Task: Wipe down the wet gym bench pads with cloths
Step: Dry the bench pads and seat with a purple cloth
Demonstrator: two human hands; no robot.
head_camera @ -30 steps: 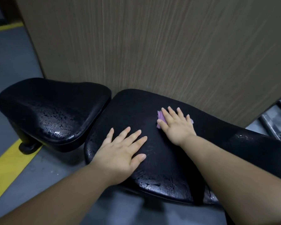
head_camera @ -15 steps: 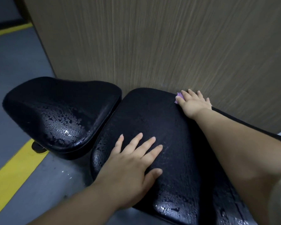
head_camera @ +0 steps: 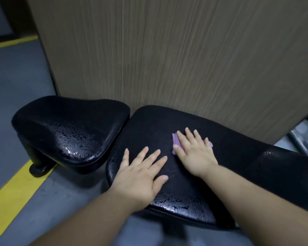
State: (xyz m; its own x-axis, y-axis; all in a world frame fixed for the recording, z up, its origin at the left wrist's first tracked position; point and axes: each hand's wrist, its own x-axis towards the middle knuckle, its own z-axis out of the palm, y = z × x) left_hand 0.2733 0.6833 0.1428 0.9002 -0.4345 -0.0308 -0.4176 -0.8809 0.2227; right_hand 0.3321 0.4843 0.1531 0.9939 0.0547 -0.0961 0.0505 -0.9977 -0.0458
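Note:
Two black bench pads stand side by side. The long back pad runs from the centre to the right; water beads shine along its near edge and on its right part. My right hand presses flat, fingers straight, on a small purple cloth in the middle of this pad. My left hand rests flat with spread fingers on the pad's left near part. The seat pad on the left is covered in water droplets.
A brown wood-grain panel stands right behind the pads. Grey floor with a yellow stripe lies to the left. The seat's black support foot sits on the floor. Metal frame bars show at far right.
My right hand has drawn the purple cloth back from the pad's far edge by the panel to its middle. My left hand has stayed planted on the pad.

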